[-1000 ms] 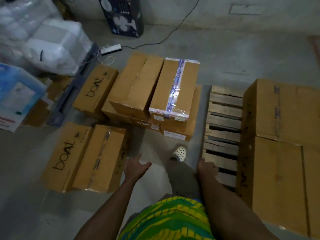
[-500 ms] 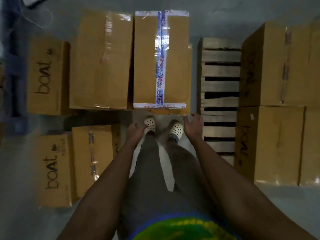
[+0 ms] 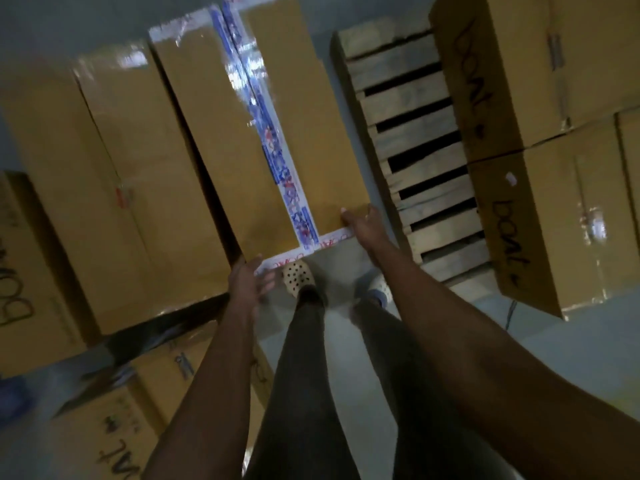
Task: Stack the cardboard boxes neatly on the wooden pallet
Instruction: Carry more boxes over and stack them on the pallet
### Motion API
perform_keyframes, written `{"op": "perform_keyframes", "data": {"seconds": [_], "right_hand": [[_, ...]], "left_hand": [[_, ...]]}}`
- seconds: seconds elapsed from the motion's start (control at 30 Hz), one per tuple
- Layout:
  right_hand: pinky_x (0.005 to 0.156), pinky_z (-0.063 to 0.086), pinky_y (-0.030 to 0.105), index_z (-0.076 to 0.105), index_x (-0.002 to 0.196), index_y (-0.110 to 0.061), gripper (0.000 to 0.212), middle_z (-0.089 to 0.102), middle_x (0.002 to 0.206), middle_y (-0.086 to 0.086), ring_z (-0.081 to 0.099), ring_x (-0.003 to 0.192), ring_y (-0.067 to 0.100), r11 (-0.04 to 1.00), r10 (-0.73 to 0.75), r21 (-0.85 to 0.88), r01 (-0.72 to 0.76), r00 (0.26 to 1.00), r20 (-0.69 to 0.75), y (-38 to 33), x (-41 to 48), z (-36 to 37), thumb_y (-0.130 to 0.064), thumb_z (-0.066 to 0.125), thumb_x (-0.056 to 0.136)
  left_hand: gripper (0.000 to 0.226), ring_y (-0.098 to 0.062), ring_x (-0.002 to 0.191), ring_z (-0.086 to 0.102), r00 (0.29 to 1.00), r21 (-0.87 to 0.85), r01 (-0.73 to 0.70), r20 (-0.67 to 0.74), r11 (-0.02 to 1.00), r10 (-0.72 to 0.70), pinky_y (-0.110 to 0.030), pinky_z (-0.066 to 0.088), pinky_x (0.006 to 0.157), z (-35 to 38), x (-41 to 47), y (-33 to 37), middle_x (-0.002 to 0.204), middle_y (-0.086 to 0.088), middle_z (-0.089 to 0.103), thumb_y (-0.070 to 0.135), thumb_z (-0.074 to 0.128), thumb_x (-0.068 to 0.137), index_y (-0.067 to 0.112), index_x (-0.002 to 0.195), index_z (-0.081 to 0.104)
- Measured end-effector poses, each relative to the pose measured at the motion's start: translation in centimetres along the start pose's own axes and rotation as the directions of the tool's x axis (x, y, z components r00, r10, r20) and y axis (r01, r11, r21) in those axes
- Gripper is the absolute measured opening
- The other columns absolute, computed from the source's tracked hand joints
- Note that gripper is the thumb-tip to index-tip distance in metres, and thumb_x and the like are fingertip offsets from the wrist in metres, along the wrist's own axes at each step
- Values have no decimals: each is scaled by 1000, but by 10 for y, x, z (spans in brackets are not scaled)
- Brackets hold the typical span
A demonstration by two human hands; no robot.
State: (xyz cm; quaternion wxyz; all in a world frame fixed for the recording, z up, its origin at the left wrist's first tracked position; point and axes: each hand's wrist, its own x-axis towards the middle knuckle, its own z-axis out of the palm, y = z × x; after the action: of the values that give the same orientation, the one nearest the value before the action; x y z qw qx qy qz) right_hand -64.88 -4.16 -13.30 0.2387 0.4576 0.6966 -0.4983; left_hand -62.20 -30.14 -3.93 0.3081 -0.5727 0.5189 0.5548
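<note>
Now both hands have reached the taped cardboard box (image 3: 311, 140), still atop the pile of boxes (image 3: 138, 174) left of the wooden pallet (image 3: 408, 133): right hand (image 3: 363, 225) grasping its near right corner, left hand (image 3: 246, 287) straight-fingered at the near left, so a lift looks imminent.

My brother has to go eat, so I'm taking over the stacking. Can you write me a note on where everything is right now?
Left hand: open, at the taped box's near-left corner.
Right hand: grips its near-right corner.
Taped box lies left of the pallet, off it.
Done: boat boxes stacked on the pallet's right side.
Left: lift the taped box onto the bare slats, then bring the other floor boxes.
</note>
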Motion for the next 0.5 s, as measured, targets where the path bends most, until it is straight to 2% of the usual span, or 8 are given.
{"op": "perform_keyframes", "data": {"seconds": [0.07, 0.13, 0.2, 0.3, 0.43, 0.5], "right_hand": [[103, 51, 47, 56, 139, -21, 110, 67, 131, 2, 64, 117, 23, 999, 35, 42, -34, 999, -28, -12, -8, 0, -81, 74, 49], [100, 53, 47, 58, 132, -24, 96, 69, 124, 2, 66, 112, 25, 999, 23, 51, -19, 996, -82, -47, -40, -13, -76, 73, 53], [98, 53, 42, 60, 128, -24, 76, 70, 121, 3, 66, 109, 25, 997, -49, 58, 59, 986, -160, -85, -76, -36, -66, 75, 66], [86, 47, 32, 63, 126, -19, 46, 69, 120, 6, 63, 109, 27, 969, -191, 107, 225, 946, -262, -137, -123, -88, -46, 69, 89], [86, 53, 36, 72, 109, -24, 39, 72, 104, -3, 66, 98, 18, 887, -347, 202, 414, 889, -298, -189, -179, -169, -57, 66, 89], [83, 56, 37, 73, 107, -28, 49, 73, 102, -6, 68, 94, 15, 875, -373, 199, 442, 876, -304, -200, -204, -204, -70, 63, 83]], "left_hand": [[33, -22, 94, 67, 997, -18, -34, -75, 999, 32, -35, 57, 80, -1, -19, 11, 111, -8, 71, 24, 62, 98, 17, 130, 64], [34, -24, 99, 65, 976, 5, -149, -158, 989, 148, -38, 57, 88, 1, -42, 20, 116, -4, 71, 21, 67, 91, 23, 125, 69], [43, -23, 105, 67, 946, 1, -274, -181, 962, 269, -45, 54, 101, 5, -78, 26, 116, 2, 73, 19, 72, 82, 26, 124, 72], [39, -19, 107, 68, 895, -68, -425, -182, 903, 408, -44, 54, 100, 8, -151, 34, 117, 2, 73, 18, 72, 86, 23, 124, 73], [31, -10, 101, 66, 762, -82, -645, -134, 760, 633, -40, 55, 91, 16, -250, 25, 113, -3, 68, 17, 63, 97, 7, 126, 70], [28, 3, 92, 66, 687, -97, -725, -173, 682, 705, -26, 57, 83, 29, -292, 14, 112, -8, 65, 11, 58, 99, 2, 122, 71]]}}
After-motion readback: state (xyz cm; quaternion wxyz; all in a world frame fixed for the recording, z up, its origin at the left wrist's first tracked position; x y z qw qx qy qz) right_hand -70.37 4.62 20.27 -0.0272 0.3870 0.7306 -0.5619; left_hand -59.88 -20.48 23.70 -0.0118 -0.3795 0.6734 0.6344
